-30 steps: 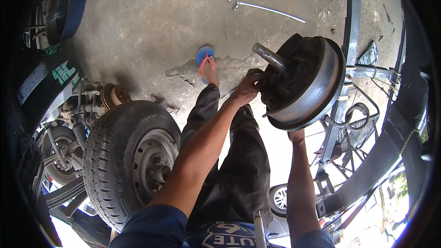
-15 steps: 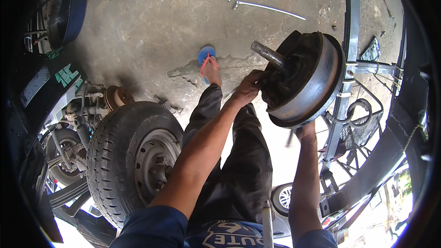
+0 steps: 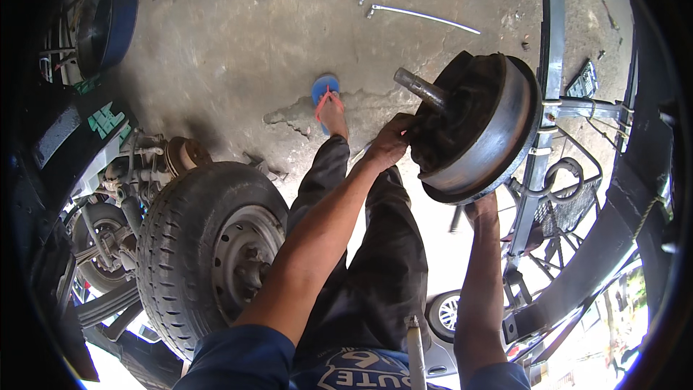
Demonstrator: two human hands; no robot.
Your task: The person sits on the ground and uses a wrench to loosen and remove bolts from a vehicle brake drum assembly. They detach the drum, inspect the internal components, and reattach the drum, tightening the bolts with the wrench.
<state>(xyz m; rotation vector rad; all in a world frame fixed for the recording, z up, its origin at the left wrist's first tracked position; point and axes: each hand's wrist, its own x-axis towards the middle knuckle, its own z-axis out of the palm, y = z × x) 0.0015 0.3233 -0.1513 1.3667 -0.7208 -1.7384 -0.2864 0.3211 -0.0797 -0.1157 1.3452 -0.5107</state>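
Observation:
My left hand (image 3: pixel 390 143) grips the near left edge of a dark brake drum assembly (image 3: pixel 482 143) with a greasy protruding shaft (image 3: pixel 422 88). My right hand (image 3: pixel 479 209) is under the drum's lower edge, its fingers mostly hidden. A blurred dark bar (image 3: pixel 456 218) shows just left of it; I cannot tell if that hand holds it. The drum is beside a metal rail (image 3: pixel 551 36), partly overlapping it in view.
A tyre on a steel wheel (image 3: pixel 177 260) stands at my left, with vehicle axle parts (image 3: pixel 123 173) behind. A dark round rim (image 3: pixel 108 25) sits back left. Two thin rods (image 3: pixel 426 18) lie on the concrete. A tubular frame (image 3: pixel 570 188) is at my right.
The drum and both hands have shifted slightly up, the right hand also rightward. A blurred dark bar now shows below the drum beside my right hand.

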